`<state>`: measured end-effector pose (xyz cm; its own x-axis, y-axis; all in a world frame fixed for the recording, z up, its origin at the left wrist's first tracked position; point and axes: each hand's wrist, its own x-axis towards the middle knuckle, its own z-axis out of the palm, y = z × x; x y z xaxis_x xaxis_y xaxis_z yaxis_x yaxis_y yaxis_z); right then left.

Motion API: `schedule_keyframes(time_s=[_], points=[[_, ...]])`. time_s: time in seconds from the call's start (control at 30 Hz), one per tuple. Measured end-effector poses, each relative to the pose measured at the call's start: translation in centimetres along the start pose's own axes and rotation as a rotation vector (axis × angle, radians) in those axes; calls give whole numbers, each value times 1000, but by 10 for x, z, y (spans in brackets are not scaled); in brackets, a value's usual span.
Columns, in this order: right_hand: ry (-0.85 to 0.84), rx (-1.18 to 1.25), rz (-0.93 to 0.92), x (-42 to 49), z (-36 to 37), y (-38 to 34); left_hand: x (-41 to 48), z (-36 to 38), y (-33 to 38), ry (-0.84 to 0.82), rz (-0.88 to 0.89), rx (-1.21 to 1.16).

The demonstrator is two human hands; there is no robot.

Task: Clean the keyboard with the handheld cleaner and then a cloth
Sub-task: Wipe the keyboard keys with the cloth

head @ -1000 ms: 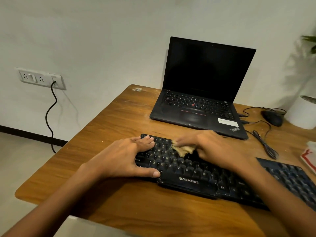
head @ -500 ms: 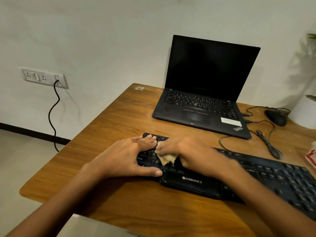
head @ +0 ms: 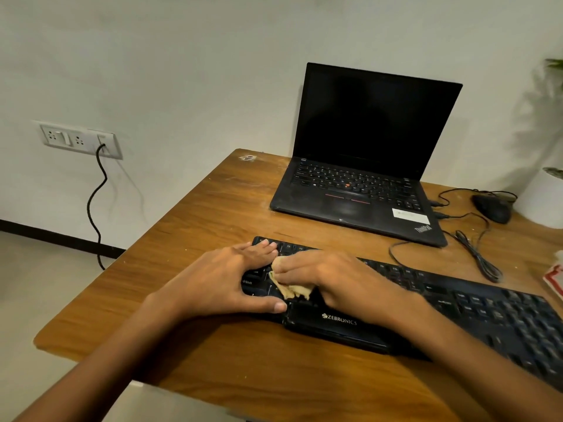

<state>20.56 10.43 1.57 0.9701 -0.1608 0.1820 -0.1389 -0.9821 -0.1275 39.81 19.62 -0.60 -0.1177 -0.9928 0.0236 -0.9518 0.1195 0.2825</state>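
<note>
Left hand [head: 225, 281] is planted on the left end of the black keyboard [head: 457, 303]: fingers laid almost straight over the far keys, thumb stretched along the near edge. That grip is spread flat and pressing, closed round nothing. Right hand [head: 332, 278] sits just beside it, fingers bunched down onto the tan cloth [head: 294, 290]. Its grip is curled tight on the crumpled cloth, which is pushed against the keys near the Shift key. The two hands nearly touch.

The keyboard lies at the near side of the wooden counter [head: 213, 208] and runs off to the right. Farther back stands an open laptop [head: 359, 196] with a dark screen. Right of it is a black mouse [head: 492, 208], its cord [head: 475, 254] looping toward the keyboard.

At the far right edge is a white pot [head: 542, 199], mostly cut off, with green leaves [head: 554, 63] above it; what fills the pot cannot be told. On the left wall is a socket [head: 79, 140] with a black cable [head: 97, 193] hanging from it.
</note>
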Motion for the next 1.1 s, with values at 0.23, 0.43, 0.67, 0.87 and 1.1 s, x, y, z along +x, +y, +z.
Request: schedule_keyframes(time_s=[0.23,0.43,0.67,0.87,1.1], points=[[15,71,185,-37,-14,26,1,-1,-3,-34,-11,6],[76,-7,171,13,-11,17,-1,-1,-1,-4,-10,7],[-26,23,364,-19,-20,44,0,-2,-3,-16,-18,-35],[46,-64,275,17,-8,32,0,0,-4,12,3,-49],[-116,-137,485,-44,-31,66,1,1,-5,24,4,-62]])
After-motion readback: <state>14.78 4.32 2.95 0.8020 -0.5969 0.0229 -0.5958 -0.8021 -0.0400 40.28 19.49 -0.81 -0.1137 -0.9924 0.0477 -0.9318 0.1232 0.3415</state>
